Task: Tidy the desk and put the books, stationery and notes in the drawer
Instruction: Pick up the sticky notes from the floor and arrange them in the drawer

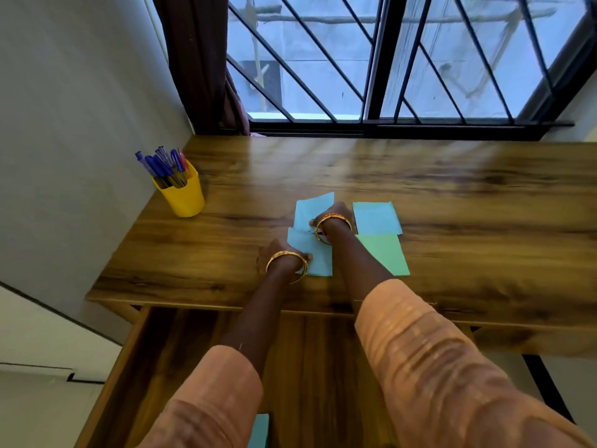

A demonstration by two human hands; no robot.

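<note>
Peach sleeves (pixel 436 376) fill the near edge, above the open drawer (pixel 181 367); a blue sheet (pixel 260 430) is seen in it at the bottom edge. Left hand (pixel 277 252) is laid on the near blue note (pixel 315 253), thumb on the paper; a closed pinch cannot be confirmed. Right hand (pixel 332 213) is set on the far blue note (pixel 311 210), whose far corner is lifted; fingers are hidden, so grip cannot be told. Gold bangles are worn on both wrists. Just right: another blue note (pixel 376 218), and a green note (pixel 386 253) touching its near edge. All four lie mid-desk (pixel 468 205). Yellow pen cup (pixel 184 197) stands far left, well apart, blue pens inside.
</note>
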